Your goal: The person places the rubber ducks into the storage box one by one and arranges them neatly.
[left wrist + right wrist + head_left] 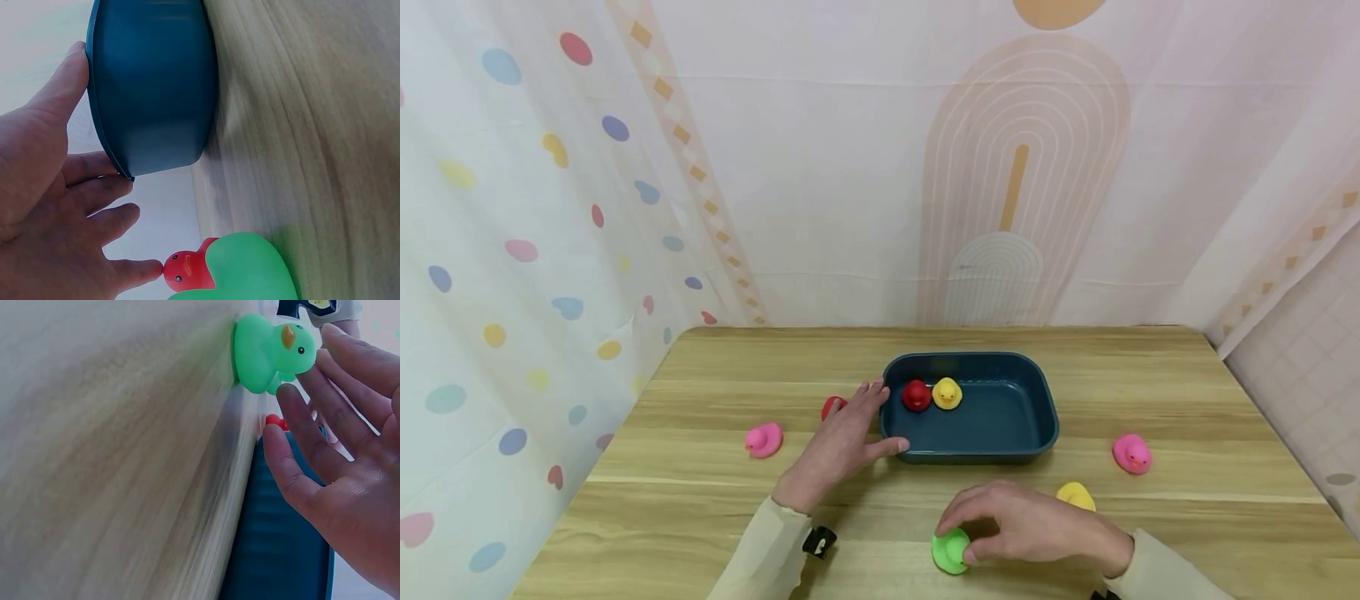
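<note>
A dark blue rectangular tub (pixel 977 457) stands on the table, holding a red rubber duck (pixel 916 396) and a yellow rubber duck (pixel 947 393). My left hand (pixel 842 437) rests on its left rim with fingers and thumb spread. Beside that hand sits another red duck (pixel 189 270), partly covered in the head view; a green rounded toy (pixel 253 265) shows in front of it in the left wrist view. My right hand (pixel 1011 521) hovers around a green rubber duck (pixel 265 356), its fingers loosely extended near the head. This duck stands upright on the table.
A pink duck (pixel 764 440) lies to the left. On the right are another pink duck (pixel 1132 454) and a yellow duck (pixel 1077 496), partly behind my right hand. A patterned curtain (pixel 835 183) hangs behind the wooden table (pixel 662 483).
</note>
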A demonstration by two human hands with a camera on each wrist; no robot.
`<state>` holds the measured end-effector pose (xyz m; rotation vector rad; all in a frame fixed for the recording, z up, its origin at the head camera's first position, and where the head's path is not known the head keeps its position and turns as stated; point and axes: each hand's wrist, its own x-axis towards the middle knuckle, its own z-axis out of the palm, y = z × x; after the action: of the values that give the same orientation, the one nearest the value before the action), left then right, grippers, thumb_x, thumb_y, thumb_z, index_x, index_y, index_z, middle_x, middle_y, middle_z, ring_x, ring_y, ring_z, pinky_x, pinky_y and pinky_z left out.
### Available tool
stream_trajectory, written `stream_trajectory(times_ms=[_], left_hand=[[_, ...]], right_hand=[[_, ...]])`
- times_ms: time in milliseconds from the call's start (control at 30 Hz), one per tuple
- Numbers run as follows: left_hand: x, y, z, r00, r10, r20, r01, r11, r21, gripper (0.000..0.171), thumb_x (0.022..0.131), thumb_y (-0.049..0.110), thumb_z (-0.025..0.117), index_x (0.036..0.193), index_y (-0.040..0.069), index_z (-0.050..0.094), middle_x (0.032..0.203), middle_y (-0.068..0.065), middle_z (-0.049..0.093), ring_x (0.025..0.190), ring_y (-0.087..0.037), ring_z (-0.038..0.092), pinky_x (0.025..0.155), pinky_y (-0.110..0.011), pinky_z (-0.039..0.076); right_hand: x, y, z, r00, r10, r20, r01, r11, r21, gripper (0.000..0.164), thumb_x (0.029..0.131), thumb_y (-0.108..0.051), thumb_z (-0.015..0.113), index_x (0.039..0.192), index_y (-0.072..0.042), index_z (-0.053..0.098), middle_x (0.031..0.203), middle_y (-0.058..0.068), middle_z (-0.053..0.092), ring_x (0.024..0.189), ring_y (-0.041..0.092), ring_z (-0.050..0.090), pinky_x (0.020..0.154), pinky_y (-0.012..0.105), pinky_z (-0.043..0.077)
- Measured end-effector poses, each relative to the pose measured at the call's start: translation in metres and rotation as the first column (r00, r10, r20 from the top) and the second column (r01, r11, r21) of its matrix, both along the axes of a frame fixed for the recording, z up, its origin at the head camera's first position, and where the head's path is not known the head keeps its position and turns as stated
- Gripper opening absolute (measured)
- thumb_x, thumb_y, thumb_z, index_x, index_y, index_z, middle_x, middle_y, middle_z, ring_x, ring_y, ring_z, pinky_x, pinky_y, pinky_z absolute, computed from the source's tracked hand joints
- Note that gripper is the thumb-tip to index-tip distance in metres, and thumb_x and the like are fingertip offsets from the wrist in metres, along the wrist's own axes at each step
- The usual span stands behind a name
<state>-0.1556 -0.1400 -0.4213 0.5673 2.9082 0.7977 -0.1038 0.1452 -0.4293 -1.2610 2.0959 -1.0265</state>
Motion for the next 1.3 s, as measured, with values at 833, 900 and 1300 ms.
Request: stream_trajectory(times_ms=[833, 900, 1300], left_hand=[[0.000, 0.000, 0.000, 1.000, 0.004, -0.002, -0.004, 1.000, -0.007, 0.085, 0.093, 0.050, 0.075, 0.155, 0.001, 0.044, 0.166, -0.015, 0.033, 0.155, -0.036, 0.025, 0.118, -0.063, 0.031], [0.000, 0.000, -0.001, 1.000, 0.004, -0.001, -0.004, 1.000, -0.002, 0.085, 0.093, 0.049, 0.075, 0.155, 0.001, 0.044, 0.166, -0.015, 0.034, 0.155, -0.036, 0.025, 0.118, -0.063, 0.031], [0.000, 0.001, -0.001, 1.000, -0.004, -0.007, 0.004, 1.000, -0.003, 0.084, 0.093, 0.048, 0.075, 0.155, 0.000, 0.044, 0.166, -0.016, 0.034, 0.155, -0.036, 0.025, 0.119, -0.062, 0.031]], right_hand=[[0.002, -0.002, 0.000, 1.000, -0.014, -0.025, 0.013, 1.000, -0.018, 0.021, 0.101, -0.021, 0.069, 0.121, -0.022, 0.074, 0.119, -0.016, 0.067, 0.105, 0.000, 0.061, 0.094, 0.027, 0.054], [0.002, -0.002, 0.002, 0.999, -0.021, -0.042, 0.019, 0.999, -0.042, 0.021, 0.102, -0.022, 0.068, 0.122, -0.022, 0.074, 0.120, -0.015, 0.068, 0.107, 0.001, 0.061, 0.096, 0.028, 0.055], [0.004, 0.003, 0.017, 0.985, -0.101, -0.139, 0.079, 0.985, -0.156, 0.023, 0.102, -0.027, 0.068, 0.123, -0.020, 0.074, 0.122, -0.010, 0.069, 0.112, 0.008, 0.063, 0.096, 0.032, 0.055]])
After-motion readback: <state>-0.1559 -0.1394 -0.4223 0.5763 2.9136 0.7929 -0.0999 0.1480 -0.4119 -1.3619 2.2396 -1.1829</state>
